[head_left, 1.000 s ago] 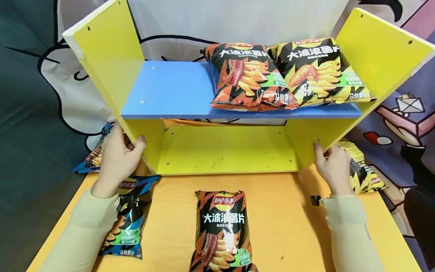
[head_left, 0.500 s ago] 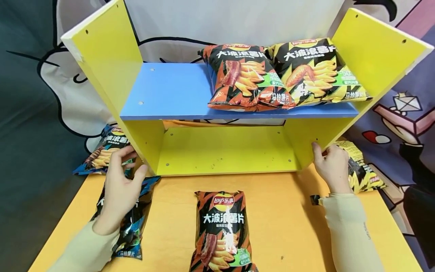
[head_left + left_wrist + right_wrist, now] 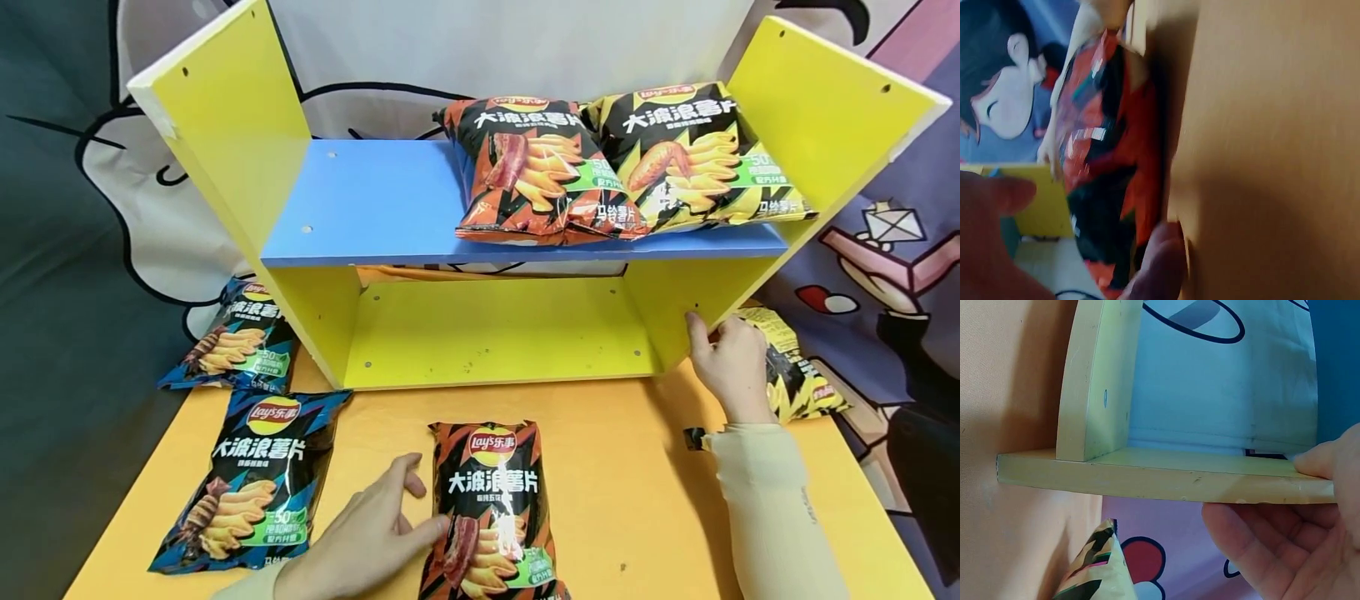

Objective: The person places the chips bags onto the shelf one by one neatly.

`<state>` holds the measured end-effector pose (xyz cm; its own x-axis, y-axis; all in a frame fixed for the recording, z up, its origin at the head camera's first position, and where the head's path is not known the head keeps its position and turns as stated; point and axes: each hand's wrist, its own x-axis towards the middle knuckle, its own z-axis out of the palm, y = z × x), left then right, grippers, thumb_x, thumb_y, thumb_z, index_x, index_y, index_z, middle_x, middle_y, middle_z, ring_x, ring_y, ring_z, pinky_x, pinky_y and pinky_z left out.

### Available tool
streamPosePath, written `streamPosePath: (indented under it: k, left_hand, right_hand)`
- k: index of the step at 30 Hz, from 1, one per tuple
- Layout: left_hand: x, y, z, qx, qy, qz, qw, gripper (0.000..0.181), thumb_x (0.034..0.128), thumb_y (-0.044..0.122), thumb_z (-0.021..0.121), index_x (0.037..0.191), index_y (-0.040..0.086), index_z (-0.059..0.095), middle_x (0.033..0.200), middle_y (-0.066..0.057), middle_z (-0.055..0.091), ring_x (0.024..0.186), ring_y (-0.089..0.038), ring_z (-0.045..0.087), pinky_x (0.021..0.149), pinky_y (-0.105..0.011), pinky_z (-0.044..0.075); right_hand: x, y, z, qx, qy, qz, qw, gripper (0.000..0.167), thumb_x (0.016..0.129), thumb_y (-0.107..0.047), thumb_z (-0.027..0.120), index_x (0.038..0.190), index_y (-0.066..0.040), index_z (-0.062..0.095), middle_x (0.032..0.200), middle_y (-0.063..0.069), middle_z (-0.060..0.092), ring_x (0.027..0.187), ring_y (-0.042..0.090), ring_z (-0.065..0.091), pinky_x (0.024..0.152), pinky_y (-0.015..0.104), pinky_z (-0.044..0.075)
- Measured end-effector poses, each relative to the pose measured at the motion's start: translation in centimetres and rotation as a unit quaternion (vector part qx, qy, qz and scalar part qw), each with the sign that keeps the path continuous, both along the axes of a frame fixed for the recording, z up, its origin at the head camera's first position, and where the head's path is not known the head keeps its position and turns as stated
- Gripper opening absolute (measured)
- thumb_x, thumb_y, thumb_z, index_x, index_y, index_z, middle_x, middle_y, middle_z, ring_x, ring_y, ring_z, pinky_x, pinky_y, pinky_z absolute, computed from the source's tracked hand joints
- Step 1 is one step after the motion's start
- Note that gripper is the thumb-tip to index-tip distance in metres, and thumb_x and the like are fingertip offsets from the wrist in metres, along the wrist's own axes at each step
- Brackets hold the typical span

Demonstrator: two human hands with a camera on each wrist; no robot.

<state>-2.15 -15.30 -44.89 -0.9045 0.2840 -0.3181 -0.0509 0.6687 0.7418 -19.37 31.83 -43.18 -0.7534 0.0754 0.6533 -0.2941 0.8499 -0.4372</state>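
My left hand (image 3: 367, 529) is beside a red-and-black bag of potato chips (image 3: 491, 492) lying face up at the table's front. Its fingers are spread, and the thumb tip is at the bag's left edge; contact is hard to tell. The left wrist view is blurred, with the red bag (image 3: 1107, 156) beyond the thumb and a finger. My right hand (image 3: 733, 367) grips the right side panel of a yellow-and-blue shelf (image 3: 495, 333). In the right wrist view, thumb and fingers are on opposite faces of that yellow panel (image 3: 1166, 481).
On the blue board (image 3: 375, 192) are a red chip bag (image 3: 540, 167) and a yellow one (image 3: 690, 158). Two blue chip bags (image 3: 255, 475) lie left of the shelf. Another yellow bag (image 3: 802, 375) is partly hidden behind my right hand, on the orange table (image 3: 630, 483).
My left hand has let go of the shelf's left panel and moved down and right to the front red chip bag. My right hand keeps its hold on the right panel.
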Motion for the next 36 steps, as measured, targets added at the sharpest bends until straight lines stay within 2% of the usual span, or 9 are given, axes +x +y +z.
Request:
streamPosePath:
  k: [3,11,15,18,20,25,28,31,36]
  left_hand:
    - [0.2,0.7,-0.2,-0.017,-0.030,-0.027,0.9990,0.115,0.0862,0.070,0.070,0.162,0.001,0.018,0.102,0.006,0.063,0.061,-0.008,0.058,0.053,-0.027,0.044]
    - [-0.2,2.4,-0.8,-0.051,0.018,-0.056,0.9970,0.141,0.0733,0.082,0.072,0.165,0.000,0.002,0.058,0.005,0.058,0.042,-0.010,0.049,0.042,-0.029,0.035]
    - [-0.8,3.1,-1.1,-0.075,0.041,-0.051,0.9950,0.146,0.0689,0.090,0.067,0.165,0.000,0.004,0.102,-0.017,0.077,0.066,-0.021,0.071,0.060,-0.039,0.056]
    - [-1.0,3.7,-1.2,-0.098,0.065,-0.053,0.9916,0.148,0.0657,0.095,0.063,0.166,0.002,0.006,0.151,-0.025,0.053,0.083,-0.024,0.075,0.077,-0.045,0.060]
    - [-1.2,4.2,-1.3,-0.104,0.076,-0.058,0.9899,0.148,0.0647,0.096,0.062,0.167,0.005,0.006,0.161,-0.024,0.041,0.075,-0.020,0.072,0.070,-0.040,0.059]
    - [-1.7,4.9,-1.6,-0.102,0.103,-0.073,0.9868,0.143,0.0667,0.093,0.065,0.167,0.006,0.011,0.162,-0.022,0.039,0.053,-0.008,0.055,0.050,-0.028,0.045]
    - [-1.9,5.0,-1.7,-0.087,0.113,-0.080,0.9865,0.139,0.0692,0.089,0.068,0.166,0.005,0.015,0.157,-0.020,0.048,0.079,-0.018,0.071,0.065,-0.037,0.056]
    - [-2.1,5.1,-1.9,-0.070,0.114,-0.079,0.9878,0.133,0.0714,0.085,0.070,0.164,0.004,0.021,0.147,-0.012,0.059,0.112,-0.027,0.070,0.086,-0.048,0.058]
    - [-2.2,5.3,-2.0,-0.038,0.100,-0.072,0.9917,0.115,0.0749,0.079,0.073,0.159,0.009,0.037,0.137,-0.006,0.065,0.119,-0.026,0.067,0.094,-0.050,0.055]
  right_hand:
    - [-0.1,-0.1,0.0,0.000,-0.001,0.001,1.0000,0.036,0.100,-0.023,0.062,0.075,0.003,0.067,0.061,0.023,0.065,0.053,0.042,0.057,0.054,0.042,0.036]
    - [-0.2,-0.2,0.2,0.004,0.010,0.009,0.9999,0.034,0.100,-0.021,0.062,0.077,0.003,0.068,0.061,0.023,0.066,0.054,0.043,0.059,0.055,0.047,0.038]
    - [-0.2,-0.2,0.2,0.003,0.003,0.006,1.0000,0.036,0.100,-0.023,0.062,0.075,0.003,0.067,0.060,0.022,0.065,0.051,0.041,0.056,0.052,0.042,0.036]
    - [-0.1,-0.1,0.0,0.001,-0.003,0.001,1.0000,0.038,0.100,-0.024,0.062,0.072,0.002,0.066,0.059,0.021,0.064,0.049,0.038,0.054,0.051,0.038,0.034]
    - [-0.2,-0.1,-0.1,0.001,-0.003,-0.001,1.0000,0.038,0.100,-0.024,0.063,0.071,0.001,0.066,0.058,0.021,0.064,0.049,0.036,0.053,0.050,0.037,0.033]
    - [-0.2,-0.1,-0.2,0.002,-0.002,0.000,1.0000,0.039,0.100,-0.024,0.063,0.069,0.000,0.064,0.057,0.020,0.063,0.047,0.032,0.050,0.050,0.036,0.032]
    - [-0.1,-0.1,-0.1,0.002,-0.004,-0.002,1.0000,0.039,0.100,-0.024,0.063,0.070,0.000,0.064,0.057,0.020,0.063,0.046,0.030,0.050,0.050,0.036,0.032]
    - [0.0,-0.2,0.0,0.000,-0.007,-0.003,1.0000,0.038,0.099,-0.023,0.063,0.070,0.001,0.065,0.058,0.020,0.063,0.046,0.031,0.050,0.050,0.035,0.032]
    - [0.0,-0.2,0.1,0.001,-0.002,-0.001,1.0000,0.038,0.099,-0.023,0.064,0.069,0.000,0.065,0.058,0.020,0.064,0.048,0.033,0.052,0.051,0.035,0.033]
